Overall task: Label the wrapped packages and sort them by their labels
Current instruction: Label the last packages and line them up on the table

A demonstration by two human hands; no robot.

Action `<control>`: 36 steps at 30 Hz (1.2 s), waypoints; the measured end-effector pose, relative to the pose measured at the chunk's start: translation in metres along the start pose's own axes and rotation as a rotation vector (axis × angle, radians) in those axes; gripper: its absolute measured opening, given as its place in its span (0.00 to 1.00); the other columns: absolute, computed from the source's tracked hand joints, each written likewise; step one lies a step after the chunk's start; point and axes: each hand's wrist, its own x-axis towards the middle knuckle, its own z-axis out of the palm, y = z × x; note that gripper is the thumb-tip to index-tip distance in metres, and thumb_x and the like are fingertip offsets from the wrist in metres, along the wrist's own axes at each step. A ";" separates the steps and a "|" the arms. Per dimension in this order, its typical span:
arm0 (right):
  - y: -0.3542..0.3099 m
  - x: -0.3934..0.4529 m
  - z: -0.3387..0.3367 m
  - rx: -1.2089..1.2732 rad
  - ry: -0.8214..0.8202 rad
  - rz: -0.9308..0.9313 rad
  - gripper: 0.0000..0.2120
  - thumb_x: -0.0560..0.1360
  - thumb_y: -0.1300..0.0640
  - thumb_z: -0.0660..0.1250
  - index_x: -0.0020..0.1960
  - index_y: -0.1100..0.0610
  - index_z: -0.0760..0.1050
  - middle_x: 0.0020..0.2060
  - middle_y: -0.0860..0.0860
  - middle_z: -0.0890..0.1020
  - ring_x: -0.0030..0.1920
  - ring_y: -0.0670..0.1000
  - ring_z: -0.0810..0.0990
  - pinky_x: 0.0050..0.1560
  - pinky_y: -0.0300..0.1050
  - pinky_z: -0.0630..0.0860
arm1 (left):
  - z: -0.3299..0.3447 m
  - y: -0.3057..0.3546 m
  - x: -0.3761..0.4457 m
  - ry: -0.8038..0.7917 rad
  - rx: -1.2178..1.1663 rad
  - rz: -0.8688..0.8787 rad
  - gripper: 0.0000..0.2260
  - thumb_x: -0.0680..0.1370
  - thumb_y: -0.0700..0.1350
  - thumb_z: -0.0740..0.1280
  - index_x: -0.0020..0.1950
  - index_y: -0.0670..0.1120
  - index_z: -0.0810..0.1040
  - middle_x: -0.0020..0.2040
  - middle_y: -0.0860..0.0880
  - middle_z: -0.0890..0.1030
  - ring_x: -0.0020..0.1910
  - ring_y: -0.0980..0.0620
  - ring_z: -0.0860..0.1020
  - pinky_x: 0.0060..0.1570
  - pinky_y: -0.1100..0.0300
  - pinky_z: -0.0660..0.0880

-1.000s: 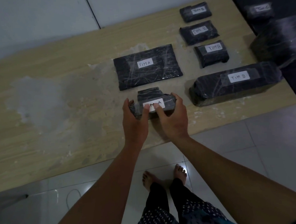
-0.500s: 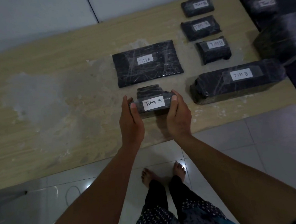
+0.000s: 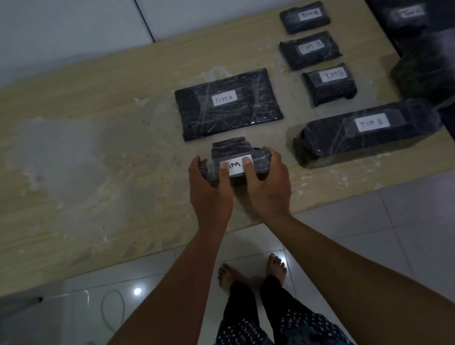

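Hands grip one small wrapped package [image 3: 240, 155] at the tabletop's [image 3: 83, 101] near edge: left hand [image 3: 208, 189] curled round its left end, right hand [image 3: 268, 185] round its right end, thumbs pressing its white label [image 3: 235, 165]. Its long axis runs left to right, label facing up, just in front of the flat "TIM A" package [image 3: 227, 104].

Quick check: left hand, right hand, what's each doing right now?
Left hand: holds the small wrapped package, thumb on its label.
Right hand: holds the same package from the other end.
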 end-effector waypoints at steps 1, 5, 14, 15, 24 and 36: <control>0.000 0.001 0.001 0.002 0.008 -0.001 0.25 0.76 0.36 0.62 0.69 0.44 0.67 0.58 0.49 0.77 0.58 0.48 0.75 0.58 0.47 0.74 | 0.000 -0.002 0.001 -0.006 -0.009 -0.004 0.26 0.78 0.58 0.65 0.72 0.50 0.64 0.63 0.51 0.77 0.58 0.55 0.77 0.59 0.58 0.76; 0.003 0.003 0.001 -0.009 0.027 -0.042 0.22 0.78 0.39 0.54 0.67 0.48 0.70 0.55 0.51 0.79 0.57 0.52 0.76 0.56 0.50 0.75 | -0.001 -0.006 0.002 -0.027 -0.023 0.007 0.23 0.80 0.57 0.61 0.72 0.50 0.64 0.64 0.50 0.77 0.59 0.54 0.77 0.58 0.56 0.76; -0.009 0.009 -0.006 0.013 0.079 0.041 0.20 0.81 0.45 0.49 0.58 0.50 0.77 0.49 0.53 0.83 0.50 0.56 0.79 0.50 0.53 0.77 | -0.002 0.007 0.006 -0.027 -0.124 -0.124 0.13 0.83 0.46 0.57 0.67 0.48 0.71 0.58 0.49 0.78 0.54 0.52 0.76 0.50 0.61 0.72; -0.014 0.011 -0.007 0.021 0.080 0.083 0.19 0.81 0.47 0.51 0.56 0.51 0.78 0.49 0.53 0.83 0.50 0.57 0.79 0.50 0.53 0.76 | -0.003 0.010 0.008 -0.017 -0.147 -0.167 0.13 0.83 0.45 0.57 0.66 0.48 0.72 0.56 0.50 0.78 0.52 0.52 0.76 0.49 0.61 0.71; -0.030 0.008 0.007 -0.008 0.061 0.202 0.22 0.66 0.32 0.64 0.51 0.46 0.71 0.48 0.44 0.79 0.51 0.51 0.78 0.53 0.51 0.76 | 0.011 0.035 0.013 0.196 -0.203 -0.419 0.10 0.77 0.50 0.64 0.53 0.47 0.79 0.47 0.50 0.80 0.40 0.56 0.77 0.35 0.68 0.71; -0.019 0.011 0.006 -0.093 0.086 0.080 0.13 0.80 0.45 0.57 0.54 0.53 0.73 0.49 0.51 0.79 0.52 0.55 0.75 0.48 0.49 0.70 | 0.015 0.041 0.015 0.310 -0.169 -0.434 0.10 0.77 0.46 0.62 0.48 0.45 0.82 0.44 0.48 0.82 0.35 0.58 0.74 0.29 0.72 0.65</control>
